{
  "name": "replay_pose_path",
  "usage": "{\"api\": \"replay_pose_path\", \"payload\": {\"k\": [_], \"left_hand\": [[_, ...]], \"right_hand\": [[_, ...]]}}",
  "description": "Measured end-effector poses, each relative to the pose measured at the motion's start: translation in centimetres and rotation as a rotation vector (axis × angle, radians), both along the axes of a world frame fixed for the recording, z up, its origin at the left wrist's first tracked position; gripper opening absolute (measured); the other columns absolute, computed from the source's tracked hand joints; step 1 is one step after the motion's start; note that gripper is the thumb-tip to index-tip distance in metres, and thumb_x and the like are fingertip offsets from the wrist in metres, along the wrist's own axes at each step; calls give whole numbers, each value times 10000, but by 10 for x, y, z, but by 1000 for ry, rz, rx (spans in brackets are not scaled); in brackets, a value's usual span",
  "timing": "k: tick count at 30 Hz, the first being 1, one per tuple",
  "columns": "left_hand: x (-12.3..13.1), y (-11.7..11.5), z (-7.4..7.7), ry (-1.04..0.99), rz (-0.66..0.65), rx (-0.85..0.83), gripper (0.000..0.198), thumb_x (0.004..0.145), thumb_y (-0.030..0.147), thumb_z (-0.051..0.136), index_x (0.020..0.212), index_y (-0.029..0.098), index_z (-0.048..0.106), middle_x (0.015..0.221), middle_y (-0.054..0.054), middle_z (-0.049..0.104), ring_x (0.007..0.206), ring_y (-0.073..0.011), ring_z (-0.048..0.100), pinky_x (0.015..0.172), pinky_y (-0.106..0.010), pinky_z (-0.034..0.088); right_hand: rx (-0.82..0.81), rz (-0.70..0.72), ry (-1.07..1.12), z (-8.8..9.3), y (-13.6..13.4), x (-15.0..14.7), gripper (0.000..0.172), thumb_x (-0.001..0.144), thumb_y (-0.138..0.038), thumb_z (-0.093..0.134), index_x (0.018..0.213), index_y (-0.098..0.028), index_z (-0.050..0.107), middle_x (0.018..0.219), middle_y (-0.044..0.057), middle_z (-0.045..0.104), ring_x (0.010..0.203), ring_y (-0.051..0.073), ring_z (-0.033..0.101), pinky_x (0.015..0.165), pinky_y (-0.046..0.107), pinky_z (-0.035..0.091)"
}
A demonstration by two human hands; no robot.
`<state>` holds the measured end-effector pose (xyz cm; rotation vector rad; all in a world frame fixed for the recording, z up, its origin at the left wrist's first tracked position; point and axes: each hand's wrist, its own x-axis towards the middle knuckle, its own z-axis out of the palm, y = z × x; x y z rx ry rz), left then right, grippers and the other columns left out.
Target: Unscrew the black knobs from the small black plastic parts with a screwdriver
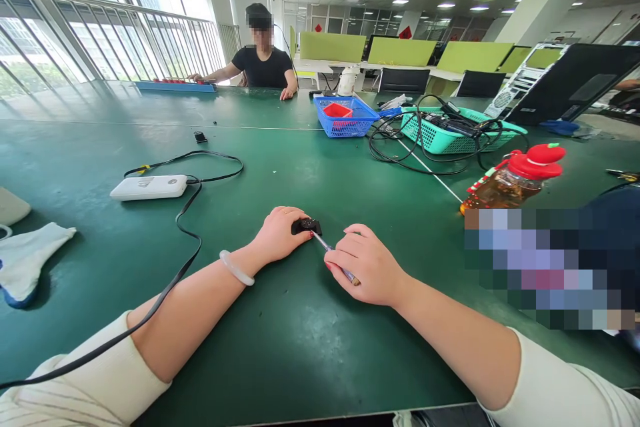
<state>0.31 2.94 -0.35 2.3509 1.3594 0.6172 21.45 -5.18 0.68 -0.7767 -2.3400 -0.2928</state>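
At table [320,353]: two hands [280,233] [369,265], one tool [321,241]

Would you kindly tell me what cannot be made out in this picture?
Head view:
Black part, gripped side: hidden by the left hand.
Slim tool, middle: hidden by the right hand.
Black cable, one end: cut off by the picture's left edge.
White box, markings: too small to read.
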Motion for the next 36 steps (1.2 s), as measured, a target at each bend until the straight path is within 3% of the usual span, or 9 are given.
{"api": "replay_pose_path", "payload": {"k": [36], "left_hand": [[-2, 0, -3, -9, -18, 15, 324, 808, 420, 697, 1079, 245, 722, 1241, -63, 691, 1226, -298, 566, 1096, -475, 434]], "right_hand": [[5, 8, 67, 3, -1, 3, 143, 853, -132, 528, 788, -201, 636, 642, -15, 577, 612, 132, 472, 895, 379, 444]]}}
